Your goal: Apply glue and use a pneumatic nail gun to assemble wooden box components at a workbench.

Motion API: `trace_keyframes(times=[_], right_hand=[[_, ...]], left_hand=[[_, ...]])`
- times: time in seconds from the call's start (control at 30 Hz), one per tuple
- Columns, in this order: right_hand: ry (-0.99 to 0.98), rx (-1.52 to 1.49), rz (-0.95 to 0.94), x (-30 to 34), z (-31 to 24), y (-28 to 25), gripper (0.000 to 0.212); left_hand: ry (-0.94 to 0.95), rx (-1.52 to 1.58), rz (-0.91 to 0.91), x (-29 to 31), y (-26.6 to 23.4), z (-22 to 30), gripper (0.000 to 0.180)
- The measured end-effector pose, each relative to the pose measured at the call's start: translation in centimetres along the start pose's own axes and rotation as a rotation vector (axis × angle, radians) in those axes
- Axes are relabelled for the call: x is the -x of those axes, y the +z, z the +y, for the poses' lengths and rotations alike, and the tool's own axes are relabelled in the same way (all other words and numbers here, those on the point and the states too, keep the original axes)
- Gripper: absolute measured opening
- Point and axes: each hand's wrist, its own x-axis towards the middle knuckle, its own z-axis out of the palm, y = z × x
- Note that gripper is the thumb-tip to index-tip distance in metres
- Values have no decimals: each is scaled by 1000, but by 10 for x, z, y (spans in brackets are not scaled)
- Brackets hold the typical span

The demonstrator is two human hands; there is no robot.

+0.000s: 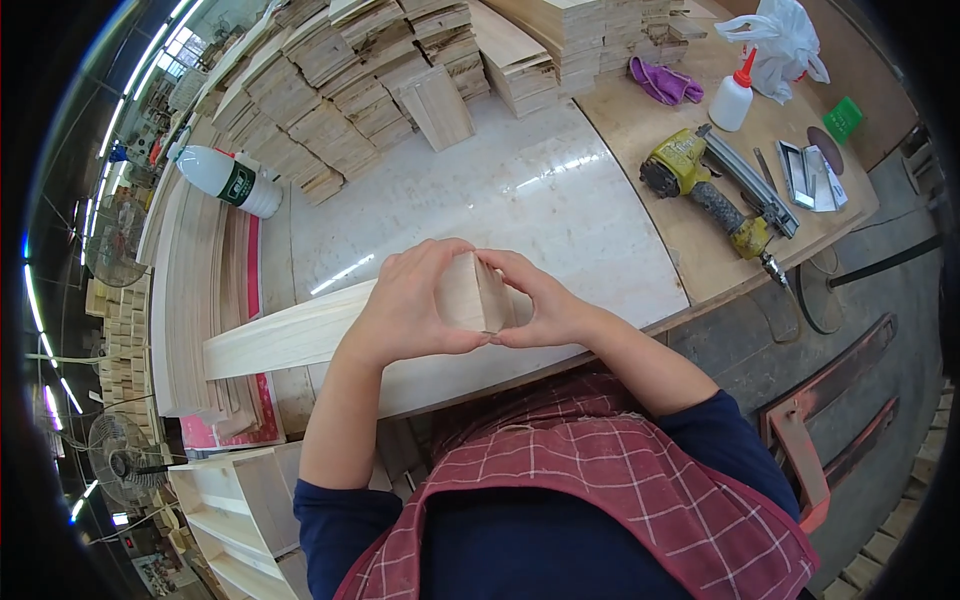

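Note:
A long pale wooden board [290, 328] lies across the white worktop, its right end between my hands. At that end a second wooden piece [494, 298] meets it at a corner edge. My left hand [412, 300] grips the long board, fingers over the far edge and thumb along the near side. Wrapped round the shorter piece from the right is my right hand [545, 302]. The two thumbs meet at the near edge, and the fingertips come together at the far edge. Much of the second piece is hidden by my right hand.
Wooden board stacks [350, 90] line the back; long boards [190, 300] lie at left under a large white bottle [225, 180]. At right are a yellow nail gun [700, 185] with air hose, a red-tipped glue bottle [733, 100], a purple cloth [665, 82] and a plastic bag [780, 45].

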Motion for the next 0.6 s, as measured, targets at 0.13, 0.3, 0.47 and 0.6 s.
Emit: trace_keyframes(times=[0.13,0.3,0.47,0.6], right_hand=[[-5,0,2,0,-2,-1,87],[17,-23,16,1,1,-1,86],[-1,-11,13,0,0,-1,86],[-25,-36,51,-1,2,2,85]], left_hand=[[20,-8,17,-1,2,-1,72],[15,-20,23,-2,1,1,71],[10,10,16,-3,0,0,71],[14,21,19,-2,1,-3,70]])
